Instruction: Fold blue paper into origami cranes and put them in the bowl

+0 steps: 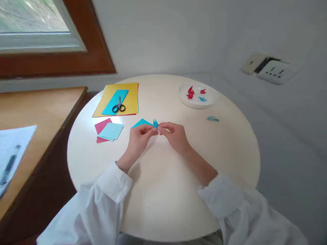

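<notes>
Both hands meet over the middle of a round cream table (pixel 163 190). My left hand (pixel 139 139) and my right hand (pixel 175 134) pinch a small blue folded paper piece (pixel 155 123) between their fingertips. Just behind the left fingers lies a flat blue paper triangle (pixel 141 123) on the table. White sleeves cover both forearms.
A yellow paper stack (pixel 130 100) with a blue sheet and black scissors (pixel 119 106) lies at the back left. Pink and light blue squares (pixel 110 131) lie nearer. A white plate (pixel 198 96) holds red and blue folded pieces; a blue scrap (pixel 213 118) lies beside it. A wooden desk (pixel 38 112) stands left.
</notes>
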Available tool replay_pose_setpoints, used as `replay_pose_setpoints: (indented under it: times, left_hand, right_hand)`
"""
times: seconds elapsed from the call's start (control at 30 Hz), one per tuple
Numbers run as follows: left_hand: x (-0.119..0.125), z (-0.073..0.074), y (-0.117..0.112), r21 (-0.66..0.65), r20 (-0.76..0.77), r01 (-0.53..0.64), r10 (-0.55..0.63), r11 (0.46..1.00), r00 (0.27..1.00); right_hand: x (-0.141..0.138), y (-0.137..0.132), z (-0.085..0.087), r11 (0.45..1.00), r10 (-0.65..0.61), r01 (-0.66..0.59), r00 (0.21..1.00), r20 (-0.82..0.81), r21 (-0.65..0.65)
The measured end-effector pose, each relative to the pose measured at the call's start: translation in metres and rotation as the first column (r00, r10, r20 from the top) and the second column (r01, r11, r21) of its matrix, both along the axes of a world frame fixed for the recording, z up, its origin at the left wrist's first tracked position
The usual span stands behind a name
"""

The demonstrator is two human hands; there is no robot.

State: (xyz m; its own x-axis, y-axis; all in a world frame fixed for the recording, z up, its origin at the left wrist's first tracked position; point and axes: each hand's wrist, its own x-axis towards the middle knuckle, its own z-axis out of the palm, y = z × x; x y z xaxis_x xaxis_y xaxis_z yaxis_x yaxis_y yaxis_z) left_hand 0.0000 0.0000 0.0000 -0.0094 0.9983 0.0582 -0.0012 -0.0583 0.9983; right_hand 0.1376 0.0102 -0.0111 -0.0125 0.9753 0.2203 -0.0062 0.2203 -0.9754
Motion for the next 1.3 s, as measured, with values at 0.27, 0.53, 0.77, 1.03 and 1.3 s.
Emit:
replay_pose_setpoints:
  times: [0.27,0.53,0.77,1.03,1.3]
  left_hand:
    - [0.004,0.001,-0.001,-0.035,0.104,-0.015,0.018,0.999,0.994]
    - [0.007,0.002,0.0,-0.046,0.188,-0.021,0.029,0.999,0.982]
    - [0.006,0.002,0.0,-0.055,0.194,-0.038,0.049,0.998,0.98]
    - [0.005,-0.001,0.001,-0.001,0.158,-0.066,0.065,0.998,0.985]
    - [0.007,-0.002,-0.001,0.093,0.108,-0.148,0.138,0.985,0.985]
  right_hand:
    - [-0.004,0.0,-0.005,0.999,-0.04,0.04,0.998,-0.058,-0.012]
    - [-0.006,0.0,-0.007,0.998,-0.061,0.054,0.986,-0.157,-0.045]
    - [-0.01,0.0,-0.009,0.995,-0.051,0.026,0.965,-0.256,-0.101]
    - [-0.013,-0.001,-0.01,0.987,-0.038,0.004,0.976,-0.213,-0.16]
    - [-0.013,0.0,-0.014,0.99,0.039,-0.046,0.998,-0.057,-0.137]
